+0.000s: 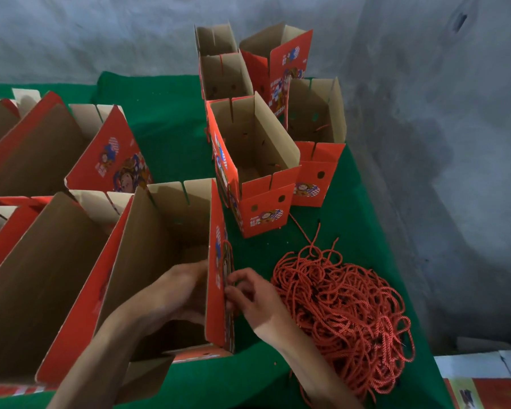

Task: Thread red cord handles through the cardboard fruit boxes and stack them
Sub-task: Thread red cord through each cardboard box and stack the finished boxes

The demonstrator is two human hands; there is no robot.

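Where a green cloth [171, 128] covers the table against a grey concrete wall [425, 84], open red boxes stand grouped. Left hand [174, 293] reaches inside the nearest box [216, 290], grip hidden. Right hand [254, 296] pinches cord [229, 261] at its outer wall. Cord pile [345, 314] lies just right.

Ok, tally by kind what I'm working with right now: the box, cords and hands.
Box being threaded: 1
Cord at its wall: 1
Cord pile: 1
Hands: 2, left hand, right hand
Total: 5
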